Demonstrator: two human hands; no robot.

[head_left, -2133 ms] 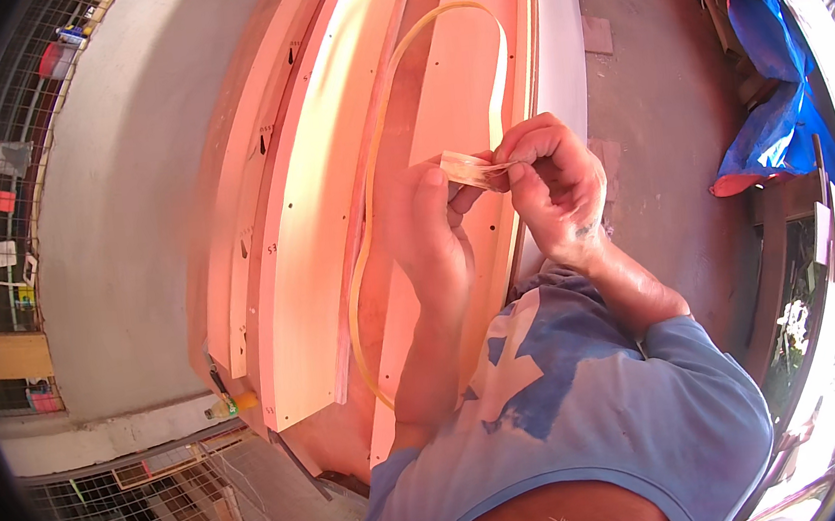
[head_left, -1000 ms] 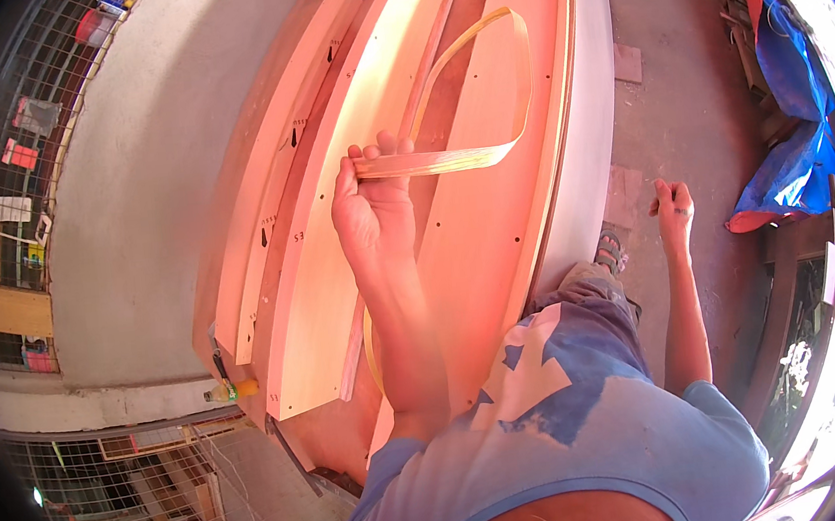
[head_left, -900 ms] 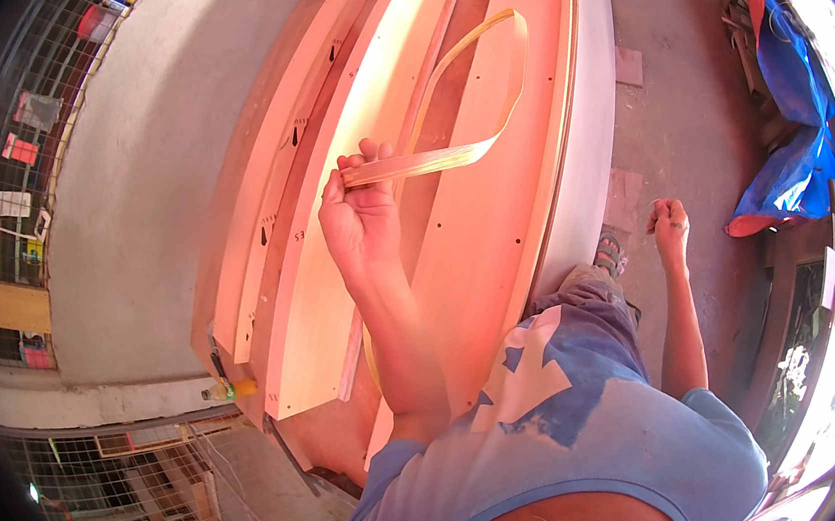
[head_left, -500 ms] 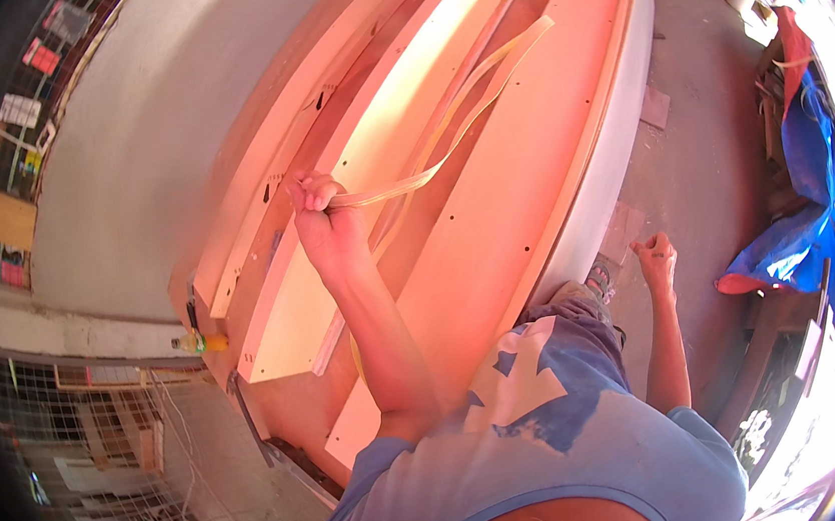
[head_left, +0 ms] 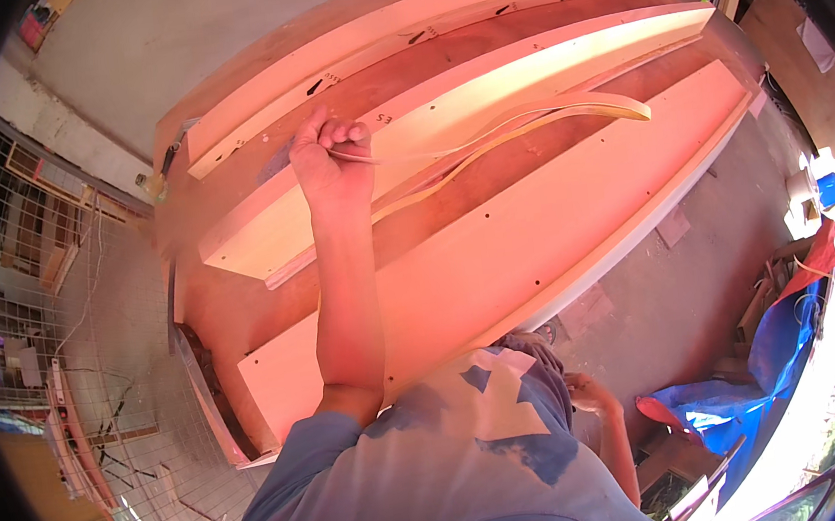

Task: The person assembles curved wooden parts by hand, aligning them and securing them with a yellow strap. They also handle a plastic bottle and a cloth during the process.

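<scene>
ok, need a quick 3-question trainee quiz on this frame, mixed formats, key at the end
1. True or false: the left hand grips one end of the thin pale strip.
2. Multiple choice: where is the right hand? A) on the strip B) down at the person's side, holding nothing that shows C) on the wire mesh fence
3. Fill in: the strip runs out from the left hand over the long pale wooden ____ and bends back in a loop.

Key: 1 true; 2 B; 3 boards
</scene>
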